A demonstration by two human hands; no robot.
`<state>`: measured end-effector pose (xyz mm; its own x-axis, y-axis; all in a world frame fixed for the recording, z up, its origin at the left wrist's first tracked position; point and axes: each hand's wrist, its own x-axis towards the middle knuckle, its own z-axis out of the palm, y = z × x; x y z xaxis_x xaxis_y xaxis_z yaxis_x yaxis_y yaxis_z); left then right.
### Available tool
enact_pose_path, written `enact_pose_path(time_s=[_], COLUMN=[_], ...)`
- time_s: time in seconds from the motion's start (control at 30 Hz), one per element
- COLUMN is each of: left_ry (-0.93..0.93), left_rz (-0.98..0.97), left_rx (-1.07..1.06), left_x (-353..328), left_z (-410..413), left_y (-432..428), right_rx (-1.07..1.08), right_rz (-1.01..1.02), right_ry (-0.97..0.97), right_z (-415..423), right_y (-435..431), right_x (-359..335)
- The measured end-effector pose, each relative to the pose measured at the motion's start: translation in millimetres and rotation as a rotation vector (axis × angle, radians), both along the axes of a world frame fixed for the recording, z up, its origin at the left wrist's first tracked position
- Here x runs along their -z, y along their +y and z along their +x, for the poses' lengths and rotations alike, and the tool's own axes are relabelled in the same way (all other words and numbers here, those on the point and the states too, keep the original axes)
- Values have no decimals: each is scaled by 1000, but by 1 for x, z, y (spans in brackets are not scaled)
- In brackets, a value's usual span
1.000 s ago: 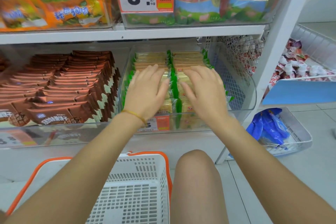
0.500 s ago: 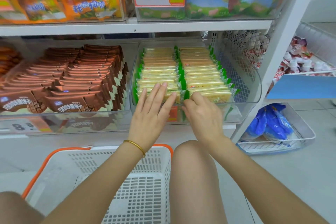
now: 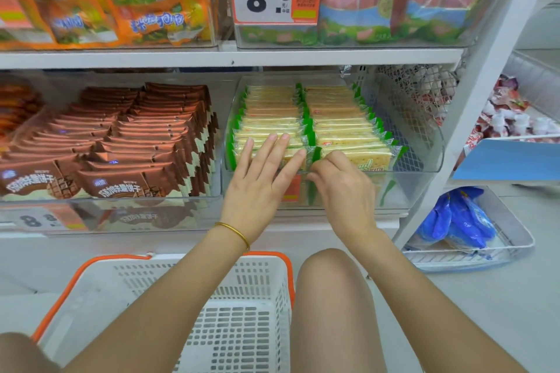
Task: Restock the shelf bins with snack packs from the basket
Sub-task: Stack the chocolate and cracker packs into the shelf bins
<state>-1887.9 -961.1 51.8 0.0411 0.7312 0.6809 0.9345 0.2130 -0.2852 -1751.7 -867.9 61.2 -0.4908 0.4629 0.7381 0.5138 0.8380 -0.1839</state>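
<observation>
Hands are drawing back to the near end of the clear plastic shelf bin: left hand, grip apart, is pressing flat on green-edged yellow cracker packs; right hand is clamping its grip on the nearest one, likely finishing this bin.

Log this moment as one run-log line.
stage: cracker packs in clear bin | left grip: flat on left row | right grip: curled at right row's front, hold unclear | basket: below

a thin, plain gold metal bangle rings the wrist below the left grip, whose nails are short and rounded. left forearm and right forearm are bare; so are the right knee and left knee.
</observation>
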Motion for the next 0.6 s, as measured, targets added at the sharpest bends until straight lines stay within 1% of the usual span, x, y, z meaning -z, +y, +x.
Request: enact_pose_path(time_s=[0.13, 0.33, 0.5, 0.6], left_ry=[-12, 30, 15, 4], left_rz=[-71, -123, -114, -147], left_rx=[-29, 8, 18, 1], left_x=[-4, 6, 6, 5], left_z=[-12, -15, -12, -10], left_y=[13, 17, 13, 11], right_rx=[32, 12, -12, -10], right_rz=[-65, -59, -80, -77], right_ry=[-34, -52, -11, -5], right_z=[-12, -9, -6, -6], right_y=[11, 17, 12, 11], right_x=[2, 13, 15, 16])
